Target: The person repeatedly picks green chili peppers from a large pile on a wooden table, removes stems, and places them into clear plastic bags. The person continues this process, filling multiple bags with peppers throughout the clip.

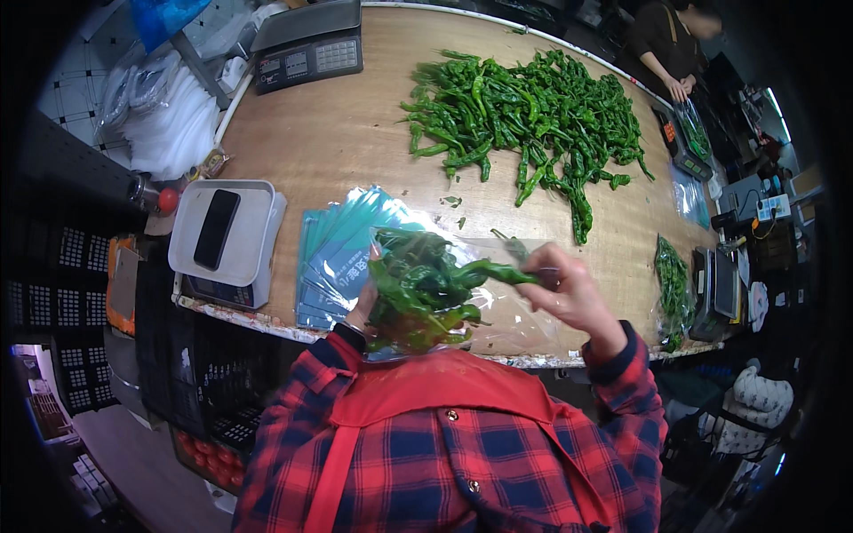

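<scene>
A clear plastic bag (426,286) with green chili peppers inside lies on its side close to my apron. My left hand (363,306) grips the bag from the left, most of its fingers hidden behind it. Between the fingers of my right hand (566,286) is a long green pepper (496,272), held at the bag's open right end. A fan of printed plastic bags (333,256) lies partly under the filled one. Beyond it spreads a large heap of green peppers (526,113) on the wooden table (313,140).
At left, a phone (217,228) rests on a white scale (256,266); another scale (306,46) stands far left. A packed pepper bag (672,293) lies beside a scale (713,293) at right. Another person (666,60) handles a bag across the table. Tomatoes (210,460) fill a crate below.
</scene>
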A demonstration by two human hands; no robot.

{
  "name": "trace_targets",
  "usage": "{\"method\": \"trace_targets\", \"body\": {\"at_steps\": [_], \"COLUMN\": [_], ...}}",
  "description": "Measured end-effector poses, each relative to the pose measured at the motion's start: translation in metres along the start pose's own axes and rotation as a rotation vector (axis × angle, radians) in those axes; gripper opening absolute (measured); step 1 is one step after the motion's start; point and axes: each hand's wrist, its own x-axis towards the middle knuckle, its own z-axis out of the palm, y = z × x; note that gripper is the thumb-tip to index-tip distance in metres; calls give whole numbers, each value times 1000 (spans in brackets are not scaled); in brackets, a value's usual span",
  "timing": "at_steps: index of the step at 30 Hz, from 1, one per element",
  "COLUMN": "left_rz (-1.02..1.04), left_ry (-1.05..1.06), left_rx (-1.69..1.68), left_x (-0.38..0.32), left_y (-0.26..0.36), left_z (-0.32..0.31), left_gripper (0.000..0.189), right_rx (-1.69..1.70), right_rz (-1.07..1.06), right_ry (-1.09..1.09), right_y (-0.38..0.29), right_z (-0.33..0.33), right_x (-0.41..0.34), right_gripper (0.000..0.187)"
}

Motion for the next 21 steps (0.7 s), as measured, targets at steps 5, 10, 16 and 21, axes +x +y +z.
{"method": "trace_targets", "body": {"at_steps": [5, 10, 16, 21], "left_rz": [-19, -89, -70, -229], "left_ry": [-29, -88, -57, 53], "left_rx": [-3, 27, 321, 192], "left_x": [2, 0, -4, -15], "left_y": [-10, -6, 0, -8], "left_z": [9, 2, 1, 28], "left_gripper": [85, 81, 81, 85], "right_rx": [-300, -264, -276, -268], "right_rz": [-234, -211, -84, -207], "right_ry": [-55, -272, -360, -482], "right_y": [-5, -13, -19, -7], "right_z": [55, 37, 7, 32], "right_x": [24, 19, 9, 10], "right_gripper": [27, 24, 22, 21]}}
